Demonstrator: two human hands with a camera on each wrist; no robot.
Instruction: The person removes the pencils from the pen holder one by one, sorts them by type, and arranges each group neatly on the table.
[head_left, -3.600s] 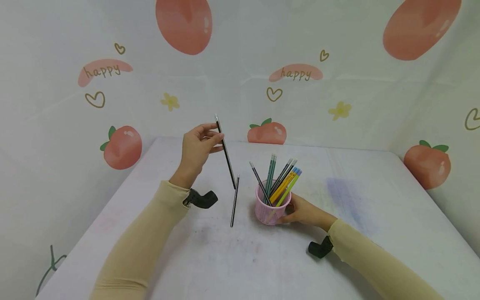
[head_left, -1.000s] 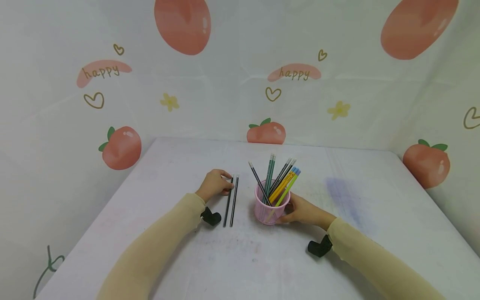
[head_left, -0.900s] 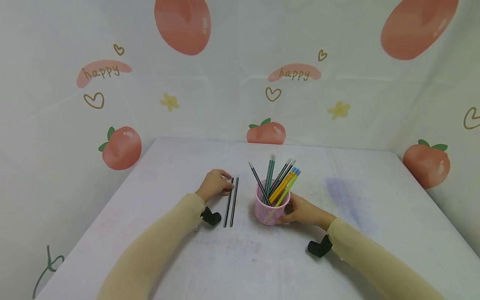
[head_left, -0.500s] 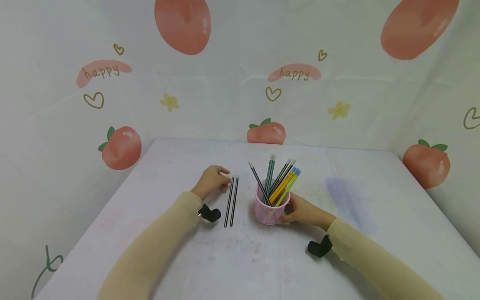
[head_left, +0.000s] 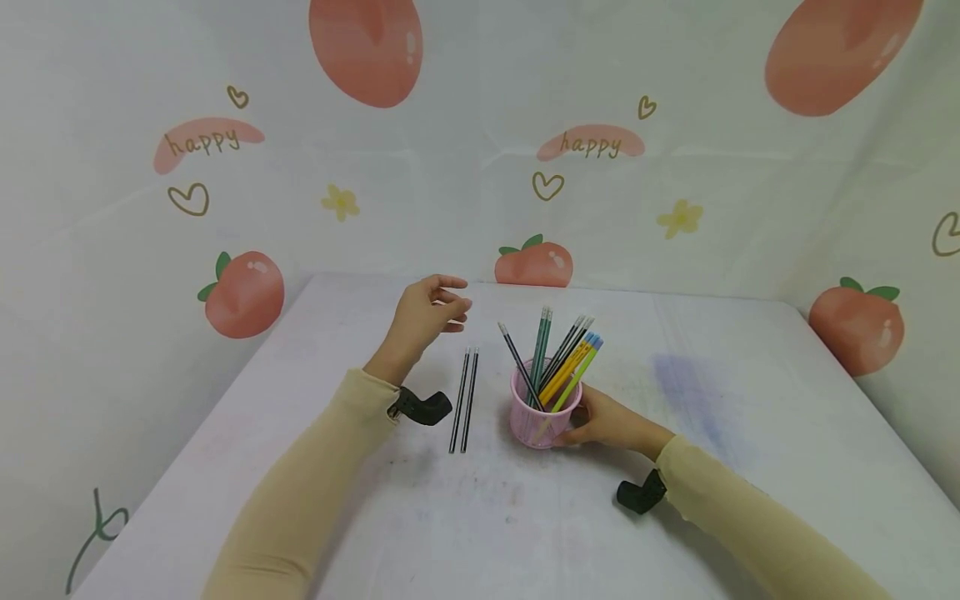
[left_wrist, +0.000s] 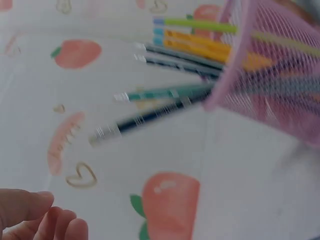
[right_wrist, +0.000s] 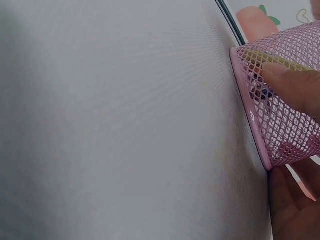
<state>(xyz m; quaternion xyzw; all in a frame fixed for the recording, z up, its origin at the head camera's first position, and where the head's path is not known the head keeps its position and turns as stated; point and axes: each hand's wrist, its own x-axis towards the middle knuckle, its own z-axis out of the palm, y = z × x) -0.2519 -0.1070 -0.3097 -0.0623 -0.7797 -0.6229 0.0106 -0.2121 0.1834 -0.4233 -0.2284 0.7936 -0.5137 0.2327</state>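
Note:
My left hand (head_left: pixel 427 312) is raised above the table with nothing in it, its fingers loosely bent; the left wrist view shows its thumb and fingertips bare at the lower left. Below it, two black pencils (head_left: pixel 471 400) lie side by side on the table. My right hand (head_left: pixel 609 423) grips the pink mesh pencil cup (head_left: pixel 538 427), which stands upright. In the right wrist view the thumb (right_wrist: pixel 290 87) presses the mesh and other fingers pass behind the cup (right_wrist: pixel 285 135). The cup holds black, green, yellow-orange and lime pencils, their eraser or coloured ends up; one black pencil (head_left: pixel 517 358) leans left.
The white table (head_left: pixel 570 533) has a bluish smudge (head_left: pixel 690 400) to the right of the cup. A white backdrop (head_left: pixel 465 100) printed with peaches, hearts and flowers stands behind and at both sides. Black camera mounts (head_left: pixel 641 493) sit on the wrists.
The left hand has laid a black pencil beside the other one on the table, let go, and risen up and away from them. The right hand and cup have stayed put.

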